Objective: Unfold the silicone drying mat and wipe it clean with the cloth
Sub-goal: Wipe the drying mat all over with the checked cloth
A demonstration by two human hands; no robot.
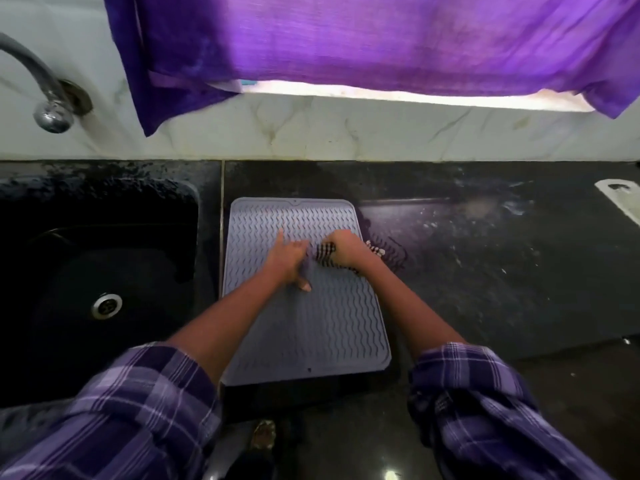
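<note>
A grey silicone drying mat [322,327] with wavy ridges lies unfolded and flat on the dark counter, just right of the sink. My right hand [346,245] is closed on a dark striped cloth [325,255] and presses it on the mat's upper middle; a pale end of the cloth sticks out past the mat's right edge. My left hand [289,259] rests flat on the mat beside it, fingers spread, holding nothing.
A black sink [100,271] with a steel drain sits to the left, a tap [45,98] above it. A purple curtain [346,43] hangs over the marble backsplash. The wet black counter [485,271] stretches right, with a white object [623,199] at the far right edge.
</note>
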